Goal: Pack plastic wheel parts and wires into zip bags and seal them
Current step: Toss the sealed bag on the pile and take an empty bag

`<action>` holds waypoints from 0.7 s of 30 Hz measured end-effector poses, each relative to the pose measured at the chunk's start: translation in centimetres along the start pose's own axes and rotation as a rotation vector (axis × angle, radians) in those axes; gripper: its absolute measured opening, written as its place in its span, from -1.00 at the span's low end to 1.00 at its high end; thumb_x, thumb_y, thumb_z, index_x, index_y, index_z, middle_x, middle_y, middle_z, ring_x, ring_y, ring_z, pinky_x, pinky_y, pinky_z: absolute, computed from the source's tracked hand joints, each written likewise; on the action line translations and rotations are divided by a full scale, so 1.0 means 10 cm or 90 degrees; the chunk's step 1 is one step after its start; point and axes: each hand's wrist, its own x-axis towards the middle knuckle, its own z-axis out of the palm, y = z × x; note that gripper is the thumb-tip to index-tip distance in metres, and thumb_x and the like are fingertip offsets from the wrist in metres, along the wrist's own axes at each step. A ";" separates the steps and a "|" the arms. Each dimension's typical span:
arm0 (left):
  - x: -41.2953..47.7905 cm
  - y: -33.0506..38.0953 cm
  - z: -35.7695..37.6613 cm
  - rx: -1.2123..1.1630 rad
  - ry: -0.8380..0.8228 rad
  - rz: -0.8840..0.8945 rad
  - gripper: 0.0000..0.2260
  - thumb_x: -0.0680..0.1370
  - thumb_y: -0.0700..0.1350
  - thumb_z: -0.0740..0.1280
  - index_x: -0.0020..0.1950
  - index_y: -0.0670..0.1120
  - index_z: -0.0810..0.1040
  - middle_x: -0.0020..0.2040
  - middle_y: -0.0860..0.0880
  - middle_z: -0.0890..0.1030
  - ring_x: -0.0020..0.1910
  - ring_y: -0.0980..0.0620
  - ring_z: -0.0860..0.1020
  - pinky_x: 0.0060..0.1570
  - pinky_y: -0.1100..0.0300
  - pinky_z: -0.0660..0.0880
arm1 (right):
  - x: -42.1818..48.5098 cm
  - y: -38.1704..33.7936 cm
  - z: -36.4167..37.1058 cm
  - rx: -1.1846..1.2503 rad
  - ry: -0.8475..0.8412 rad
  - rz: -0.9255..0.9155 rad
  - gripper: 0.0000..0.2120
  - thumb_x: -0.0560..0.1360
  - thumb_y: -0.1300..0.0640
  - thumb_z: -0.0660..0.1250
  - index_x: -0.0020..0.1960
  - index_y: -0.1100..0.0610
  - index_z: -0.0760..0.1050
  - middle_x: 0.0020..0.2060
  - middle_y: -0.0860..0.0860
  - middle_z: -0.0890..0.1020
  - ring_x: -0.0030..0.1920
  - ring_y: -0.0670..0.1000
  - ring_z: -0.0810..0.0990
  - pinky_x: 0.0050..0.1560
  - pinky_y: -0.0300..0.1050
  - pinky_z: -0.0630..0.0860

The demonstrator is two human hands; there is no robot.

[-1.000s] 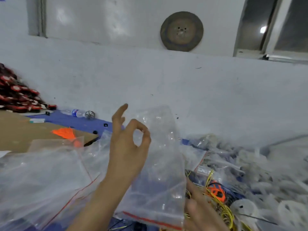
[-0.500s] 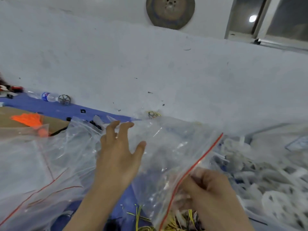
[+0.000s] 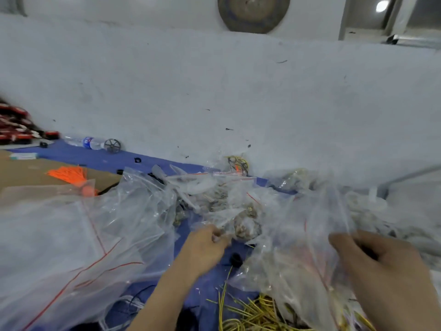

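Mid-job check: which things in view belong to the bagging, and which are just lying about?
Job: zip bag, pinched by left hand and right hand; yellow wires; spare zip bags; white plastic parts, blurred.
Lying about: water bottle; orange tassel; cardboard; round disc on wall.

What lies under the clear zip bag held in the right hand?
Yellow wires spread on the blue cloth below the zip bag that the right hand grips, and run under it. The blurred, crinkled plastic hides how far they reach and whatever else lies beneath.
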 end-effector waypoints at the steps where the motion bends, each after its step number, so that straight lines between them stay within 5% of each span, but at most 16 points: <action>1: 0.06 -0.24 0.06 0.085 0.003 -0.044 -0.74 0.58 0.00 0.24 0.22 -0.06 0.49 0.14 -0.11 0.56 0.14 -0.04 0.51 0.00 0.32 0.40 | -0.01 -0.01 -0.03 0.018 0.006 0.003 -0.77 0.30 0.05 0.33 -0.40 0.20 0.47 -0.61 0.13 0.44 -0.42 0.18 0.49 -0.40 -0.05 0.32; 4: 0.15 -0.70 0.19 0.179 0.008 -0.177 -0.55 0.57 0.00 0.21 0.42 -0.11 0.26 0.45 -0.27 0.21 0.44 -0.19 0.20 0.37 0.11 0.22 | 0.01 -0.01 -0.06 0.030 -0.008 -0.008 -0.71 0.26 -0.01 0.30 -0.48 0.19 0.48 -0.59 0.16 0.50 -0.41 0.19 0.53 -0.23 -0.14 0.37; 8: 0.15 -0.80 0.02 0.211 0.220 -0.239 -0.37 0.53 -0.04 0.22 0.54 -0.02 0.00 0.54 -0.15 -0.19 0.48 -0.25 0.00 0.36 -0.09 0.19 | 0.03 0.01 -0.03 0.065 -0.027 -0.031 -0.64 0.25 -0.02 0.29 -0.50 0.28 0.43 -0.57 0.22 0.46 -0.44 0.13 0.47 -0.29 -0.11 0.37; 10: 0.13 -0.85 -0.08 0.215 0.213 -0.261 -0.40 0.58 -0.04 0.17 0.55 0.00 -0.03 0.55 -0.07 -0.24 0.50 -0.19 -0.03 0.37 -0.09 0.17 | 0.06 0.07 -0.02 0.065 -0.019 -0.051 -0.63 0.25 -0.04 0.29 -0.48 0.28 0.43 -0.57 0.22 0.45 -0.43 0.14 0.46 -0.30 -0.09 0.38; 14: 0.06 -0.92 -0.06 -0.025 0.244 -0.180 -0.48 0.59 -0.27 0.19 0.52 -0.21 0.10 0.51 -0.24 0.14 0.46 -0.20 0.19 0.38 0.07 0.13 | 0.08 0.14 0.02 0.053 -0.019 -0.068 -0.71 0.27 -0.07 0.31 -0.45 0.15 0.49 -0.61 0.15 0.45 -0.47 0.06 0.48 -0.40 -0.14 0.36; 17: 0.06 -0.90 -0.07 -0.106 0.280 -0.143 -0.65 0.54 -0.45 0.16 0.32 -0.34 0.37 0.21 -0.29 0.48 0.19 -0.20 0.45 0.08 0.13 0.33 | 0.08 0.12 0.05 0.048 -0.043 -0.080 -0.64 0.28 -0.14 0.37 -0.46 0.14 0.48 -0.61 0.13 0.45 -0.44 0.05 0.48 -0.44 -0.26 0.31; 21: 0.06 -0.95 -0.08 -0.063 0.315 -0.071 -0.81 0.49 -0.47 0.20 -0.11 -0.20 0.44 -0.18 -0.13 0.43 -0.17 -0.03 0.37 -0.29 0.24 0.17 | 0.04 0.05 0.05 0.069 -0.068 -0.098 -0.66 0.30 -0.02 0.34 -0.44 0.23 0.45 -0.63 0.14 0.38 -0.57 -0.03 0.36 -0.49 -0.26 0.26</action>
